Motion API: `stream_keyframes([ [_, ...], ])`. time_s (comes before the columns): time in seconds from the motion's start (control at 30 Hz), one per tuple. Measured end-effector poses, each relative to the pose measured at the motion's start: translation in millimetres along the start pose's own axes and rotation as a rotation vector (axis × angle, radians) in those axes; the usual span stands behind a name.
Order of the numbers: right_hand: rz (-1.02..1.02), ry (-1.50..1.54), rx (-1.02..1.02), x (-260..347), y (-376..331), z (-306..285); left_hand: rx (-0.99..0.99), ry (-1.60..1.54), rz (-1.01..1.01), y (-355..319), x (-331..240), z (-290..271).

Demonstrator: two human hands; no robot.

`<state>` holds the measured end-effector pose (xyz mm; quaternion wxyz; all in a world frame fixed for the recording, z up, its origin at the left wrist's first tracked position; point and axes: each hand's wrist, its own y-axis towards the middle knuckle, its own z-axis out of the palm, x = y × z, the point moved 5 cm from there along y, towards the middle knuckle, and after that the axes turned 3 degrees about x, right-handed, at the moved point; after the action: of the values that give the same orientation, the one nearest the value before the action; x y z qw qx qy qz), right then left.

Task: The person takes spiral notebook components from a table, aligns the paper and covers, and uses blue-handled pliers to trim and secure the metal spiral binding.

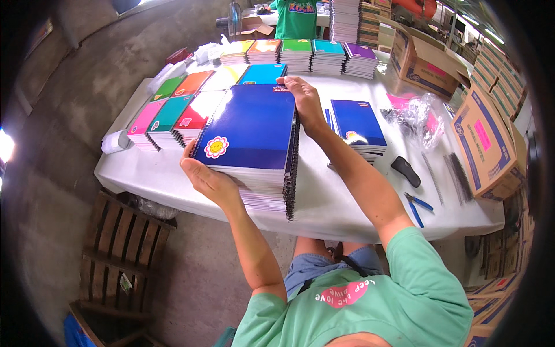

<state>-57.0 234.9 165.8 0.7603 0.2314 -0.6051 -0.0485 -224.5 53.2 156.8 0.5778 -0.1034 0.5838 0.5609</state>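
Observation:
A tall stack of blue spiral notebooks (254, 124) is between my hands in front of me, its top cover bearing a smiling flower sticker. My left hand (209, 180) grips the near left corner, fingers partly hidden behind it. At the far right corner my right hand (304, 103) is closed on the stack's edge. Black coils run along its sides. A smaller pile of blue notebooks (358, 126) lies right of my right forearm. Whether the held stack touches the table I cannot tell.
On the white-covered table (324, 199) are blue-handled pliers (417, 207), a black tool (406, 171), loose coils (457, 176) and a clear plastic bag (426, 115). Colourful notebook stacks (298, 55) line the back and left. Cardboard boxes (483, 141) stand right. A person in green (296, 20) is opposite.

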Motion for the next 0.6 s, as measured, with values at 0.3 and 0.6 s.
stream_keyframes([
  [0.3,-0.105,-0.968,-0.327,-27.4,6.4,-212.7,-0.203,0.15,0.199,-6.4,-34.5,-32.5],
  [0.6,0.788,-0.546,-0.206,-74.4,-80.3,-317.7,0.247,-0.614,0.84,-152.5,-134.8,16.1],
])
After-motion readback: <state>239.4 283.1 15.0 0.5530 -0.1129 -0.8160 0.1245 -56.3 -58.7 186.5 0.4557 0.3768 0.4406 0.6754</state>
